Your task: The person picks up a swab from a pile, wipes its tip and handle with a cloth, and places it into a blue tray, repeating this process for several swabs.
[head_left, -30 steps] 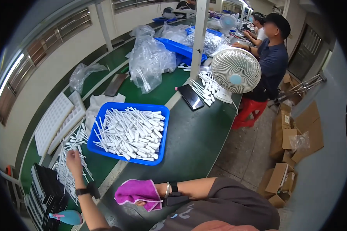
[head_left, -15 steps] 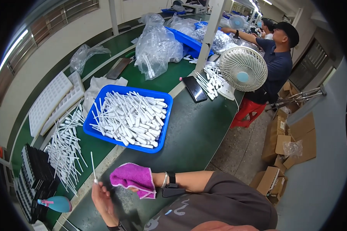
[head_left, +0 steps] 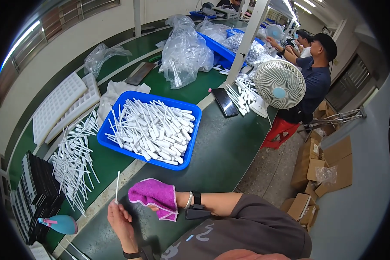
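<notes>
Upright in the fingertips of the left hand (head_left: 119, 216) stands a thin white plastic stick (head_left: 117, 187), pinched at its lower end and held low over the green bench near the person's body. Just to its right, the right hand (head_left: 158, 203) is wrapped in a purple cloth (head_left: 154, 197), closed around it so that the fingers are hidden; cloth and stick are close but apart. Beyond them sits a blue tray (head_left: 190, 143) heaped with white plastic pieces (head_left: 151, 130). Left of the tray a loose pile of white sticks (head_left: 74, 160) lies spread on the bench, with black trays (head_left: 35, 190) stacked beside it and a teal spray bottle (head_left: 61, 224) lying near the bench's front edge. Farther along stands a white desk fan (head_left: 279, 84), next to a seated co-worker in a dark shirt (head_left: 312, 82).
</notes>
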{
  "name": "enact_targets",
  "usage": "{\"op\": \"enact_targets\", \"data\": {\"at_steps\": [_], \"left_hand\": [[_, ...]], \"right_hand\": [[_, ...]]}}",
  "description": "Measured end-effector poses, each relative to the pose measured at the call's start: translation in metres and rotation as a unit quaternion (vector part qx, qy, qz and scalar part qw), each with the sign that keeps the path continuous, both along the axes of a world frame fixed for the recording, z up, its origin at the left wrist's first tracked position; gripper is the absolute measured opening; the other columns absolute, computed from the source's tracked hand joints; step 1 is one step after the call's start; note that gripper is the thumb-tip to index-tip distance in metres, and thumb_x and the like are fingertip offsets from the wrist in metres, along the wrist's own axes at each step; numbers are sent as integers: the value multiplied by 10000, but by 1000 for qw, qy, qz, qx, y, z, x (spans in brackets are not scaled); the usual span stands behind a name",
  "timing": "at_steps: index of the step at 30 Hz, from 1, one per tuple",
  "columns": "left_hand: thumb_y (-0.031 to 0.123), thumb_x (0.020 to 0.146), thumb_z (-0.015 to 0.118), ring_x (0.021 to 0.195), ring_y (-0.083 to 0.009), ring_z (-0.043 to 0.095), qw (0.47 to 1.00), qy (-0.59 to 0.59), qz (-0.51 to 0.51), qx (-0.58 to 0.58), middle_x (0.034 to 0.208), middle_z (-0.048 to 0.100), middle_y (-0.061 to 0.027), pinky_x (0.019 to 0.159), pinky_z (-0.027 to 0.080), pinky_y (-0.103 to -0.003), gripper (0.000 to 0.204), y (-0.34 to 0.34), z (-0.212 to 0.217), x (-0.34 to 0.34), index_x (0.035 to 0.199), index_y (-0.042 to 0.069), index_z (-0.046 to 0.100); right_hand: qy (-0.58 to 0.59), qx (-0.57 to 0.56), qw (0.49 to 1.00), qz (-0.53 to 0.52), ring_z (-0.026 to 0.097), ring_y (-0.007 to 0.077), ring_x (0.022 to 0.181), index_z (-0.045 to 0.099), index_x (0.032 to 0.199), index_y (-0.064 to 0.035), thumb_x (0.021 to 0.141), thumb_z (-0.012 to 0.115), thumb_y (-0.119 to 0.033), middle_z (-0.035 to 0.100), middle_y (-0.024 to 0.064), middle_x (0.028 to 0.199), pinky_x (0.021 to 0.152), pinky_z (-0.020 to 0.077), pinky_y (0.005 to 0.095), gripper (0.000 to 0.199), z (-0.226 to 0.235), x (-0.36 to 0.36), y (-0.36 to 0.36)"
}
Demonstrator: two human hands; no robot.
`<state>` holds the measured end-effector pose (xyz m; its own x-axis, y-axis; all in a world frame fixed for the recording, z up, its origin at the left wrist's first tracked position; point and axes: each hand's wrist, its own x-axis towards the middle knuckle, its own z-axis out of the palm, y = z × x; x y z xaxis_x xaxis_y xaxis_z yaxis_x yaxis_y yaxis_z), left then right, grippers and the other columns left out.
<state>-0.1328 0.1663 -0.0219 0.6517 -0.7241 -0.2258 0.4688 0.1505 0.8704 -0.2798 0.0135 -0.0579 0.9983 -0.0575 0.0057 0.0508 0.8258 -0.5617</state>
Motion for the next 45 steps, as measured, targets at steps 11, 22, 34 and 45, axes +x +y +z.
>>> {"op": "enact_targets", "data": {"at_steps": [11, 22, 34, 45], "left_hand": [[166, 938, 540, 726, -63, 537, 980, 167, 86, -59, 943, 591, -40, 570, 433, -161, 304, -3, -1, 10, 1179, -19, 529], [132, 890, 586, 782, -112, 569, 982, 148, 71, -91, 908, 604, -30, 725, 484, -244, 229, -3, -3, 6, 1078, 1, 588], [148, 911, 565, 753, -96, 555, 985, 110, 109, -79, 967, 598, -33, 667, 504, -247, 336, 4, 9, 5, 1215, 12, 519], [96, 933, 504, 591, -147, 600, 997, -40, -57, 46, 814, 633, -100, 509, 495, -252, 179, -5, 21, -38, 1078, -8, 518]], "right_hand": [[46, -54, 996, -51, 452, 77, 534, 524, 1143, -92, 979, 441, -300, 478, -12, 681, 486, 360, 217, 278, 17, -5, 1], [117, 6, 993, -1, 491, 139, 486, 521, 1175, -78, 945, 477, -289, 574, 49, 783, 449, 387, 262, 316, 42, 0, -15], [165, -179, 872, -424, 588, 207, 694, 457, 1273, -28, 970, 419, -310, 607, 121, 921, 629, 501, 324, 415, 32, 20, -10], [118, -568, 710, -400, 505, 229, 1169, 327, 1362, 33, 950, 455, -135, 481, 177, 1276, 941, 470, 338, 463, 50, 21, 16]]}}
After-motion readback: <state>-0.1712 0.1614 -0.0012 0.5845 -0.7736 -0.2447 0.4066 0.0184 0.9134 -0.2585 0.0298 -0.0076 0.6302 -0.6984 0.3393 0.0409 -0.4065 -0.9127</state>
